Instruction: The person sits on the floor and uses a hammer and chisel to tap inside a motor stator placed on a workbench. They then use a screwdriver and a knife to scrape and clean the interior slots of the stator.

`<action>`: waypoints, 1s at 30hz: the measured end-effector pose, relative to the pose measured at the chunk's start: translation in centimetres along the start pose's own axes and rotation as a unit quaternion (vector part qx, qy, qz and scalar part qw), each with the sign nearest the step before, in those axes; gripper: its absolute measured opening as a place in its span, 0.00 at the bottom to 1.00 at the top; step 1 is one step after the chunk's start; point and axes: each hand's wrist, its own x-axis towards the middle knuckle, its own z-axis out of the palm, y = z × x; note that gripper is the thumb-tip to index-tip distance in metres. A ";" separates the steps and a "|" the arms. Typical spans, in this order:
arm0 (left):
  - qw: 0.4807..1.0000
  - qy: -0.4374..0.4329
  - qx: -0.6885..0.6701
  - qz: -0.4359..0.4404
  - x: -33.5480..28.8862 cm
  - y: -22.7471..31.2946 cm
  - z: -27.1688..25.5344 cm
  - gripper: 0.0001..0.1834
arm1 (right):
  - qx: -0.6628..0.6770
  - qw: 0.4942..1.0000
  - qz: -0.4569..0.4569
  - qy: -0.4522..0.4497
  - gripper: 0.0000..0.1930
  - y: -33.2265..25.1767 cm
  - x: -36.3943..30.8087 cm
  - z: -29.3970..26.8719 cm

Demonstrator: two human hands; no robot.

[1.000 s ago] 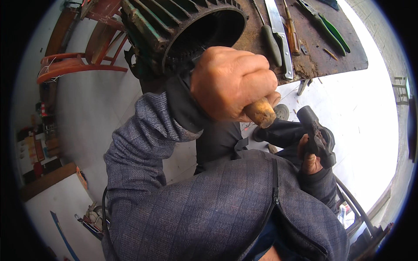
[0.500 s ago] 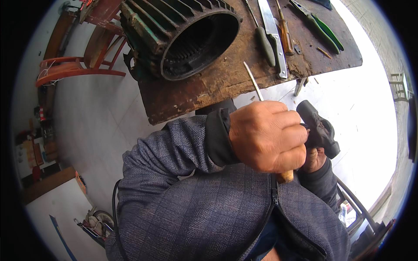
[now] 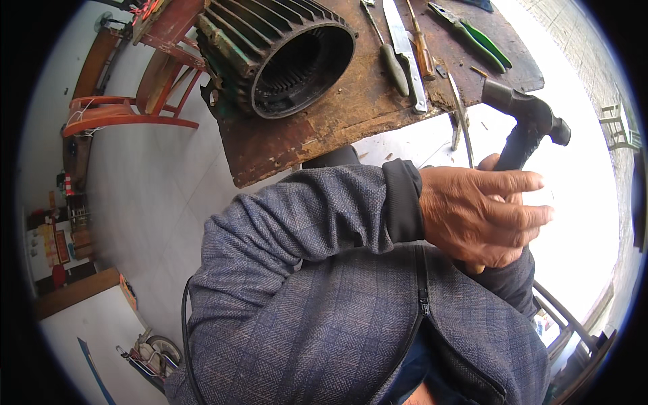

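Observation:
My left hand (image 3: 476, 212) reaches across my body, curled around a tool with a long, thin metal blade (image 3: 462, 111) and a wooden handle (image 3: 475, 268). Its index and middle fingers stretch partly out to the right. Behind it, mostly hidden, my right hand (image 3: 489, 162) grips the dark handle of a hammer (image 3: 530, 115), whose head is raised near the table's right corner. Both hands overlap, so whether the left also touches the hammer handle cannot be made out. The blade points up toward the table edge.
A finned metal motor housing (image 3: 270, 67) with an open round end lies on the worn wooden table (image 3: 270, 155). Beside it are a grey-handled tool (image 3: 395, 71), a kitchen knife (image 3: 408, 61), a wooden-handled screwdriver (image 3: 423, 54) and green-handled pliers (image 3: 476, 40). Red wooden chairs (image 3: 128, 115) stand left.
My left hand has moved right with the wooden-handled tool, now covering my right hand, and its fingers have loosened. The hammer has risen and turned, its head now higher and further right.

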 end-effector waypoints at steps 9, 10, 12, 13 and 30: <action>0.943 -0.074 0.224 -0.235 -5.6 -0.2 -8.3 0.32 | -0.133 0.988 0.078 0.032 0.18 -5.3 6.9 -5.6; 0.915 -0.080 0.283 -0.276 -6.3 -0.3 -9.2 0.32 | -0.164 0.984 0.066 0.018 0.18 -5.8 8.5 -6.7; 0.847 -0.128 0.374 -0.356 -7.2 -0.5 -10.8 0.35 | -0.236 0.971 0.044 -0.010 0.18 -6.7 12.2 -8.9; 0.829 -0.122 0.386 -0.386 -7.3 -0.7 -11.4 0.39 | -0.278 0.959 0.037 -0.025 0.17 -7.0 14.2 -9.9; 0.630 -0.291 0.517 -0.501 -7.8 -2.7 -12.2 0.49 | -0.761 0.644 -0.072 -0.046 0.16 -1.4 26.3 -7.9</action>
